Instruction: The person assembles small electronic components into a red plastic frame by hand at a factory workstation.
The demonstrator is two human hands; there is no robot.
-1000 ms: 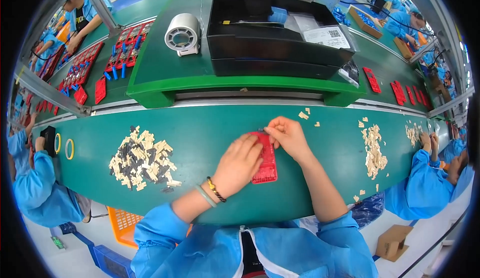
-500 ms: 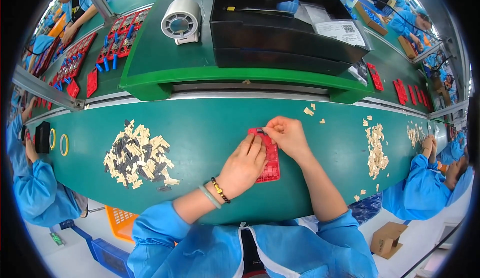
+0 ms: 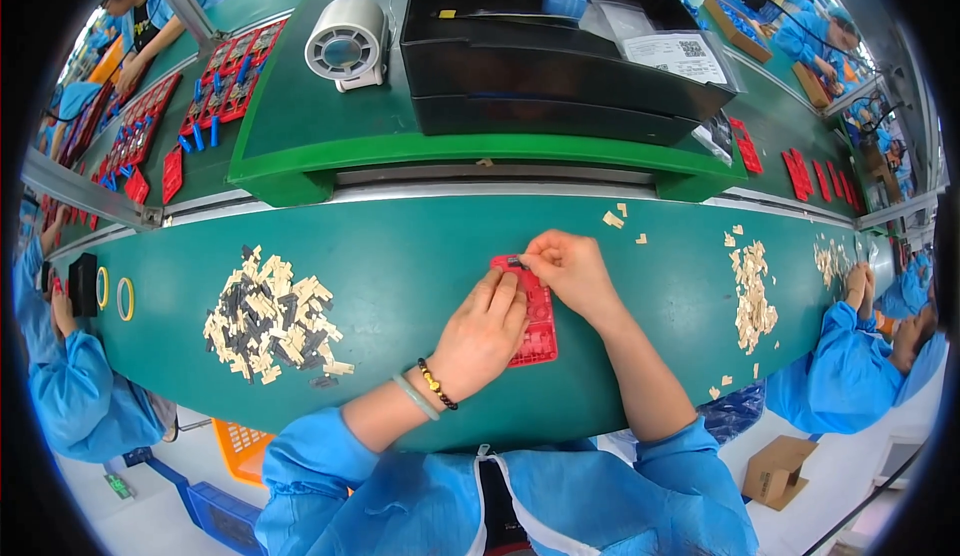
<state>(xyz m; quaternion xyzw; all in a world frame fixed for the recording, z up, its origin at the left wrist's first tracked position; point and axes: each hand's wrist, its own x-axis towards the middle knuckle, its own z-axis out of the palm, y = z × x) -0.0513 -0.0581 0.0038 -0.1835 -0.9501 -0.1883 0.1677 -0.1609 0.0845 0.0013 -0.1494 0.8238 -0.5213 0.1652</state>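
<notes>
A red plastic housing (image 3: 538, 341) lies on the green worktable (image 3: 420, 241) in front of me. My left hand (image 3: 480, 331) rests over its left side, fingers together, gripping it against the table. At the far end of the housing, my right hand (image 3: 570, 271) pinches thumb and forefinger at a small dark piece (image 3: 516, 262); the fingertips partly hide that piece. To the left is a heap of small cream and dark grey pieces (image 3: 270, 316). Off to the right lies a pile of small cream bits (image 3: 752, 301), with a few strays around it.
A raised green-edged shelf (image 3: 480, 148) crosses beyond the table, carrying a white fan (image 3: 345, 44) and a black box (image 3: 560, 76). Two tape rolls (image 3: 125, 299) lie at far left. Red parts (image 3: 235, 71) line the belt behind. Co-workers sit on both sides.
The view has shifted slightly, moving the surroundings a little to the left. Both hands keep nearly the same hold at the red housing; the right fingertips stay at the dark piece.
</notes>
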